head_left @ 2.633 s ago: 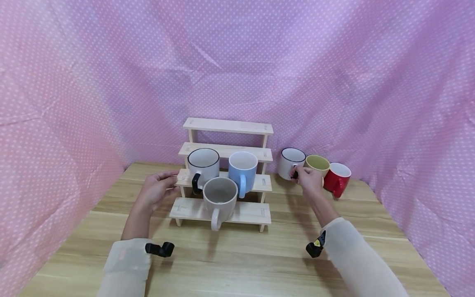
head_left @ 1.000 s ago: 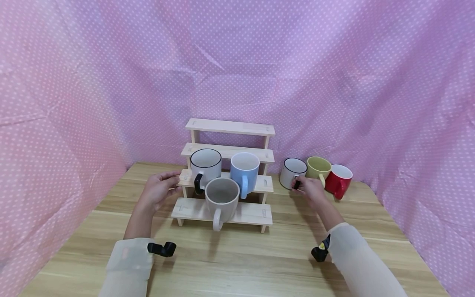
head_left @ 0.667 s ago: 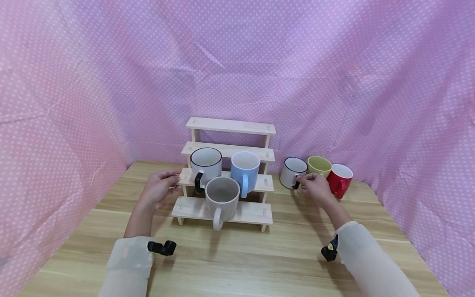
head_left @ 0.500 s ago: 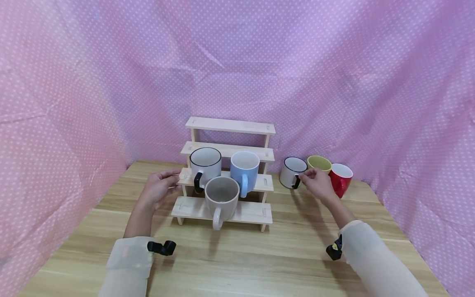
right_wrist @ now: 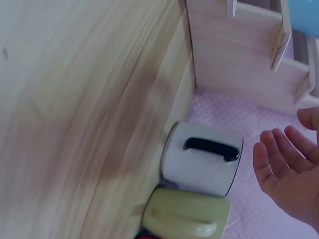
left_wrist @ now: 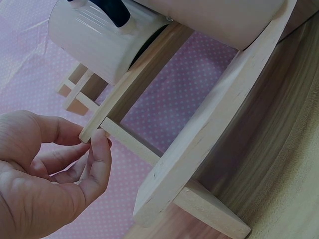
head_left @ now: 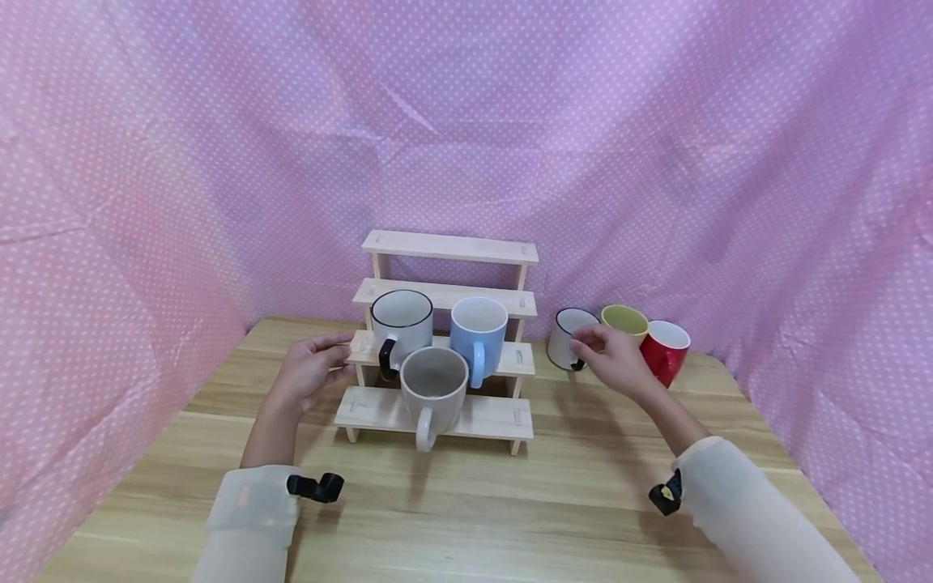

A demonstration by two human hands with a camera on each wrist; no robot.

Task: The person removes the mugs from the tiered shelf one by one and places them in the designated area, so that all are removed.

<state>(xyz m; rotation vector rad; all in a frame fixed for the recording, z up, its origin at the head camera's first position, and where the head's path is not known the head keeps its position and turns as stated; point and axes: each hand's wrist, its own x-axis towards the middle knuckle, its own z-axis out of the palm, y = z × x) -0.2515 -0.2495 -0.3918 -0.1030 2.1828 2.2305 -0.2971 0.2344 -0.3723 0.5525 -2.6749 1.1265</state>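
Note:
My left hand (head_left: 309,374) pinches the left end of the second-lowest board of a stepped wooden shelf (head_left: 503,417); the left wrist view shows thumb and fingertips (left_wrist: 101,144) on that end. My right hand (head_left: 615,356) holds nothing, its fingers loosely bent, apart from a white mug with a black handle (right_wrist: 202,159). In the head view this hand partly hides that mug. A similar larger white mug (head_left: 401,320) and a light blue mug (head_left: 477,336) stand on the second board. On the lowest board sits a beige mug (head_left: 430,393), handle to the front.
Right of the shelf, a yellow-green mug (head_left: 624,318) and a red mug (head_left: 665,350) stand beside the smaller white mug on the wooden table (head_left: 466,518). A pink dotted cloth (head_left: 466,121) hangs behind and along both sides.
The smaller white mug has come slightly forward on the table. My right hand has let go of its black handle, drawn right, then shifted back up in front of it. My left hand stays put.

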